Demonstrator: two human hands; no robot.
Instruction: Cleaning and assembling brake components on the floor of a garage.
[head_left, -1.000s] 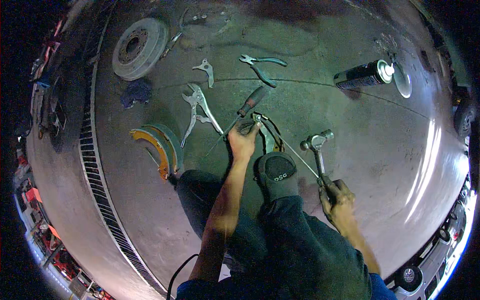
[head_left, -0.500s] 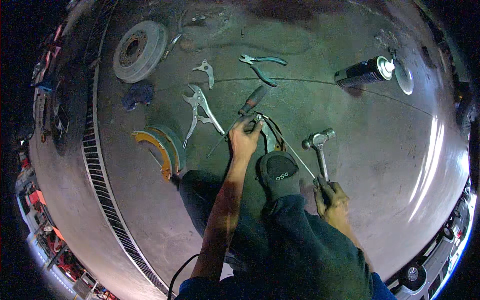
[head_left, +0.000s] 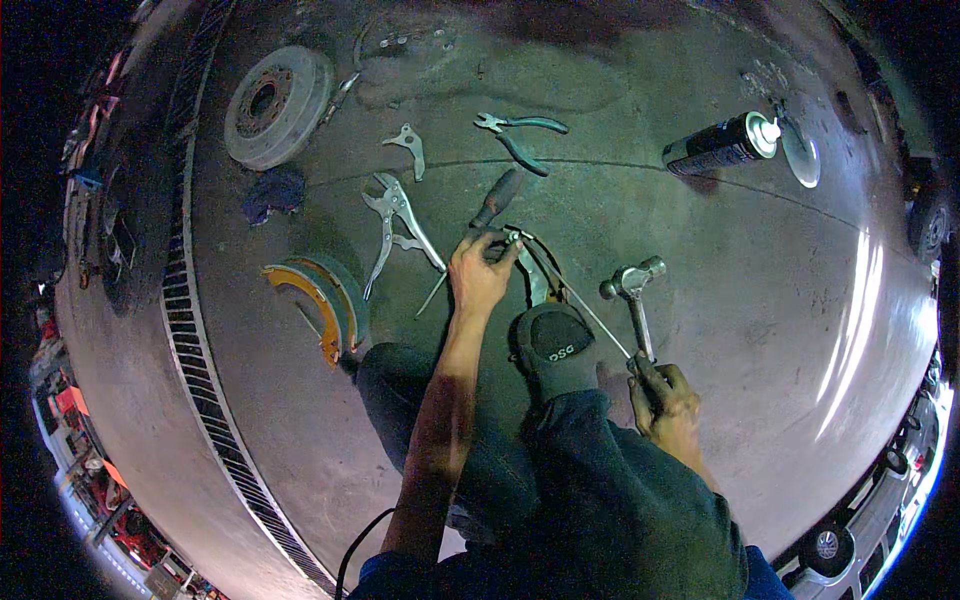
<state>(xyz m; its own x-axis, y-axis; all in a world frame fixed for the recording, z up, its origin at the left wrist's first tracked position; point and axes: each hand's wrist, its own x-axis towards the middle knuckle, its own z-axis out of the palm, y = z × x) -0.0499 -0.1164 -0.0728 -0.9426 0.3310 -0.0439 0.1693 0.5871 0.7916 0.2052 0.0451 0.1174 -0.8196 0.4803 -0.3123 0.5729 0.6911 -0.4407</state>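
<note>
I sit on a concrete floor. My left hand (head_left: 480, 272) pinches the top end of a curved metal part (head_left: 535, 272) that lies in front of my black shoe (head_left: 555, 345). A thin rod (head_left: 590, 312) runs from that part toward my right hand (head_left: 662, 402). My right hand is closed on the handle of a steel hammer (head_left: 632, 290), whose head rests on the floor. A dark-handled screwdriver (head_left: 498, 198) lies just beyond my left fingers.
Locking pliers (head_left: 395, 225), a pair of curved brake shoes (head_left: 322, 300), a blue rag (head_left: 272, 190) and a brake drum (head_left: 275, 105) lie to the left. Green-handled pliers (head_left: 522, 135) and a small bracket (head_left: 408, 145) lie farther off. A spray can (head_left: 725, 145) lies at the right; a drain grate (head_left: 200, 380) runs along the left.
My left fingers have shifted slightly on the curved part's end. The hammer and my right hand have barely moved.
</note>
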